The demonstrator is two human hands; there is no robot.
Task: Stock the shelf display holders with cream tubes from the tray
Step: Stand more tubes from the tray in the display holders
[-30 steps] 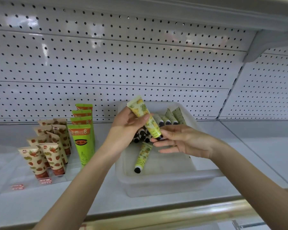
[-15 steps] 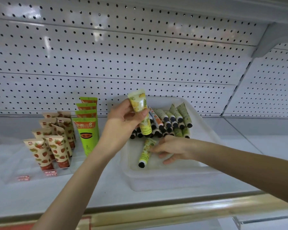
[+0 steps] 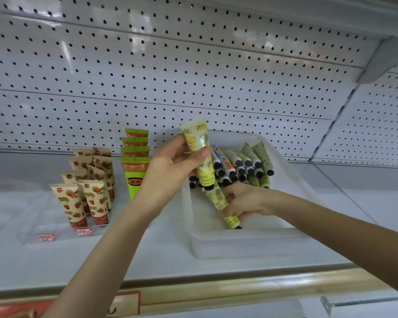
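Head view: a shop shelf (image 3: 106, 255) backed by white pegboard (image 3: 193, 76), both hands at a translucent tray (image 3: 239, 246) on the right half of the shelf. Left hand (image 3: 170, 171) up over the tray's rear left corner, thumb and curled fingers pinching a yellow tube (image 3: 197, 143) near its middle, crimped end up, cap end down. Right hand (image 3: 246, 200) low inside the tray, fingers curled round a second tube (image 3: 217, 198) of the same pineapple print, slanted, black cap pointing at the tray's front wall; contact with the tray floor impossible to tell. In the picture, the yellow tube's cap end just above the second tube's crimped end. Behind both hands, against the tray's rear wall, a heap (image 3: 244, 161) of black-capped tubes, mostly pale green, at least one with an orange pattern. Left of the tray, green tubes (image 3: 135, 171) standing cap-down in single file, front to back. Further left, strawberry tubes (image 3: 71, 203) standing cap-down in two files inside a clear holder (image 3: 28, 228), with red tags (image 3: 46, 237) on its front edge. Along the shelf's front, a gold rail (image 3: 239, 288).
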